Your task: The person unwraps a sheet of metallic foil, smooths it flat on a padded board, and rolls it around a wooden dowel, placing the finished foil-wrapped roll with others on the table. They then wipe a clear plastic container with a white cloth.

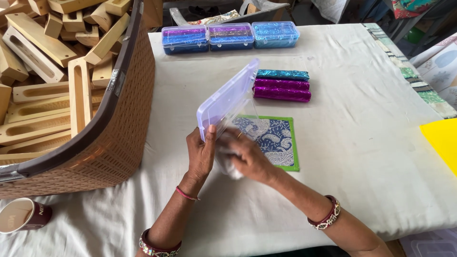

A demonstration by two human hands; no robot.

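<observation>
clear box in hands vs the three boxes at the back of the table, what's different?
The held box is open and empty, tilted up off the table between the left hand and right hand. The three back boxes are shut, lie flat in a row, and hold shiny foil rolls, purple and blue. All are clear plastic with rounded corners, and look like the same type.

Clear glossy plastic box [228, 97], shiny foil rolls [282, 85], matt white tablecloth [352, 157]
</observation>
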